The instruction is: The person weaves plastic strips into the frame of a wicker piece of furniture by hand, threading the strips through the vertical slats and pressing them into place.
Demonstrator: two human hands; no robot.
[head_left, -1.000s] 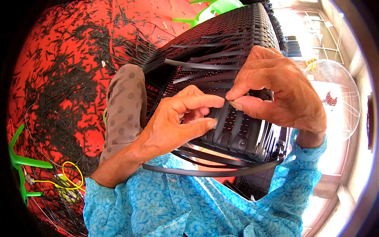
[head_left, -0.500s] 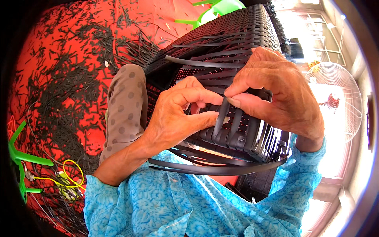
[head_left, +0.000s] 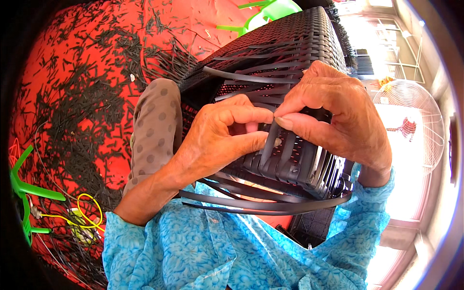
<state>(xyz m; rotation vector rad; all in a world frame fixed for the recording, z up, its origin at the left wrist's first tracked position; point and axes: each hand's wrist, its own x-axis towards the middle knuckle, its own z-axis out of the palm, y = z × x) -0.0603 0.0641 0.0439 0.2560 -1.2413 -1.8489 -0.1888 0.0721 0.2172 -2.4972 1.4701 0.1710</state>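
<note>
A black woven basket-like piece of plastic wicker (head_left: 290, 38) lies across my lap, its loose strips spreading over the open part. Both hands meet at one flat black strip (head_left: 269, 147) near the unfinished end. My left hand (head_left: 217, 135) has its thumb and forefinger around this strip, the other fingers curled. Thumb and forefinger of my right hand (head_left: 333, 113) pinch the strip's upper part, close to the left fingertips. Several long loose strips (head_left: 270, 207) bend across below the weave, over my blue patterned shirt. My right hand hides part of the woven side.
Cut black scraps (head_left: 92, 116) litter the red floor covering (head_left: 179, 24) at left. Green plastic chair legs (head_left: 38, 193) and a yellow cord (head_left: 92, 224) are at lower left. Another green chair (head_left: 270, 14) stands at the far side. A round fan (head_left: 411, 125) is at right.
My left forefinger has moved right and touches the right fingertips. The right hand stays pinched on the strip, and the view has shifted slightly.
</note>
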